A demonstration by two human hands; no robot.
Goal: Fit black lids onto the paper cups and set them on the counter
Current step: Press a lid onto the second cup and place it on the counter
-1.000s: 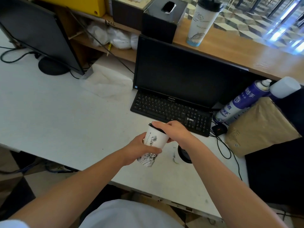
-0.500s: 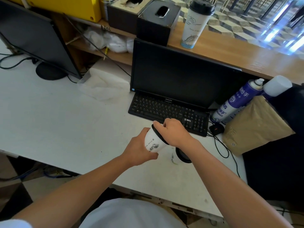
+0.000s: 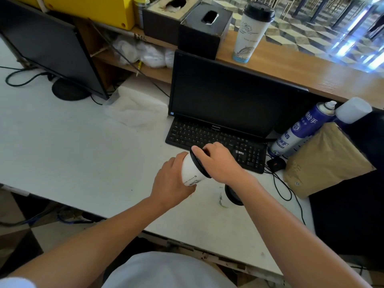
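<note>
My left hand (image 3: 171, 180) grips the body of a white printed paper cup (image 3: 191, 171), tilted with its mouth up and to the right, above the white desk (image 3: 72, 154). My right hand (image 3: 218, 161) presses a black lid (image 3: 200, 163) onto its rim. Another lidded paper cup (image 3: 228, 196) stands on the desk below my right wrist, partly hidden by my forearm. A tall white cup with a black lid (image 3: 250, 32) stands on the wooden counter (image 3: 307, 69) behind the monitor.
A black monitor (image 3: 232, 96) and keyboard (image 3: 216, 142) sit just beyond my hands. Blue spray cans (image 3: 299, 129), a brown paper parcel (image 3: 324, 159) and cables lie to the right. A second monitor (image 3: 47, 46) stands at the left, with tissue boxes (image 3: 204, 28) on the counter.
The cup has tilted further onto its side and moved slightly away from me, towards the keyboard. My right hand has closed down over the lid.
</note>
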